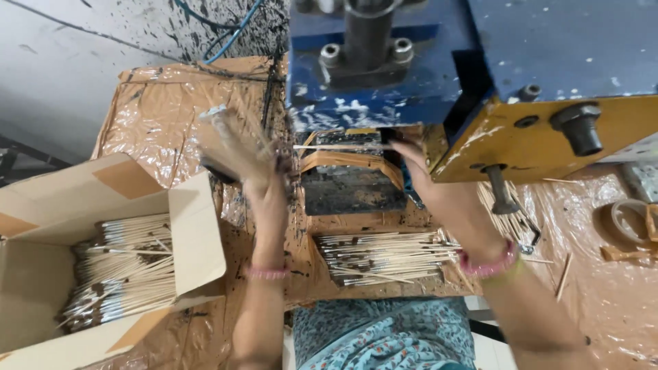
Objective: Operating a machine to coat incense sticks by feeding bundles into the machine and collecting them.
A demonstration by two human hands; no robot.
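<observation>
While the left hand point(240, 147) blurs above the taped table point(157, 116), gripping a stick point(219, 116), the right hand point(418, 168) pinches a thin wooden stick point(336, 146) across the blue press point(370, 62), cardboard box point(103, 260) full beside.

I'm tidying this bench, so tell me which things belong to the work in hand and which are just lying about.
In use:
left hand, blurred, holding sticks
right hand at the press, on a single stick
stick pile
cardboard box of sticks

Lying about:
tape roll
loose stick
</observation>
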